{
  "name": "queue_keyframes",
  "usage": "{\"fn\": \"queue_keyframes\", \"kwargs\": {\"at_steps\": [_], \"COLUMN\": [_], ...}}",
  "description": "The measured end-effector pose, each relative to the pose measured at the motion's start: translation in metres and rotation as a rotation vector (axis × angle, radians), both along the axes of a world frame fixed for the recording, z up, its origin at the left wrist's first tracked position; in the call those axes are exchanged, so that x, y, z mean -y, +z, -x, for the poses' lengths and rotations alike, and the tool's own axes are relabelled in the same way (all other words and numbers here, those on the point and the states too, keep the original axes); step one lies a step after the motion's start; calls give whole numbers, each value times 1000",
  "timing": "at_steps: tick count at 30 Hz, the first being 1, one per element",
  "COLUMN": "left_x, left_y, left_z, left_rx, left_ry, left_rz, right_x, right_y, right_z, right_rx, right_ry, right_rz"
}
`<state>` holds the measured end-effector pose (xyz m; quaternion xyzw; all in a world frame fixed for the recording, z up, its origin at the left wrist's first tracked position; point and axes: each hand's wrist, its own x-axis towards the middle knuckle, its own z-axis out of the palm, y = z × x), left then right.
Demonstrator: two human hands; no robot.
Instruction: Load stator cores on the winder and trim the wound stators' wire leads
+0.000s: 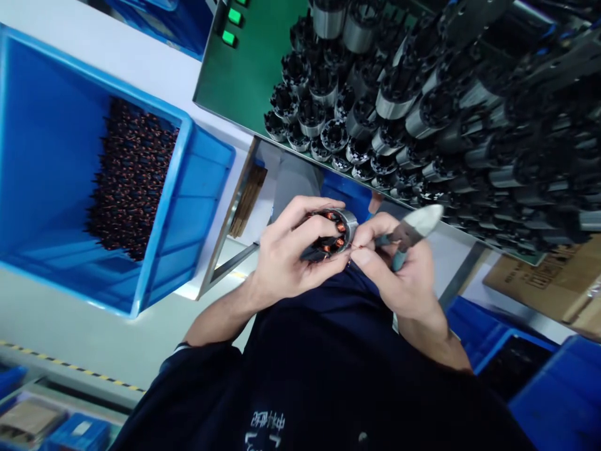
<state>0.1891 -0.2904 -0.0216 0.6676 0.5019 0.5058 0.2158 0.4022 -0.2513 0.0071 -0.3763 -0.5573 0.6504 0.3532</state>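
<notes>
My left hand (286,254) is wrapped round a motor stator (334,233), a metal ring with copper windings inside, held over my lap. My right hand (399,266) grips a pair of cutters (413,228) with grey jaws and a teal handle, while its thumb and forefinger pinch at the stator's edge, seemingly on a thin wire. Both hands touch each other at the stator.
A green-topped table (244,69) carries several rows of stators (375,106). A large blue bin (183,188) at the left holds many copper-wound parts. More blue bins (558,388) sit at the lower right, a cardboard box (549,275) behind them.
</notes>
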Motion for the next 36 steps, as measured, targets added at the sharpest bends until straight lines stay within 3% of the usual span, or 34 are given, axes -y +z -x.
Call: {"fn": "queue_keyframes", "kwargs": {"at_steps": [5,7,10,12,15,19,21,23,28,33,36], "left_x": [4,5,8,10,12,8,5,2,0,1,0], "left_y": [-14,-22,-31,-35,-35,-28,-26,-26,-29,-29,-32], "left_z": [14,15,5,-6,-24,-37,-39,-38,-42,-47,-46], "left_rx": [-261,-150,198,441,763,976,984,959,869,810,783], "left_ry": [37,43,14,-31,-79,-21,66,138,134,125,173], "left_rz": [-106,-47,73,160,287,405,451,455,371,293,279], "right_x": [-5,-5,-4,-2,0,5,11,18,30,35,47], "right_y": [-12,-15,-13,-9,-6,-10,-12,-10,-4,-22,-39], "right_z": [-22,-27,-29,-28,-28,-32,-35,-37,-22,-9,-18], "right_rx": [-230,-360,-509,-506,-289,-4,75,167,345,312,286], "right_ry": [183,209,234,236,137,-78,-193,-216,111,84,-158], "right_rz": [474,603,669,644,505,219,57,-73,-224,-156,-18]}}
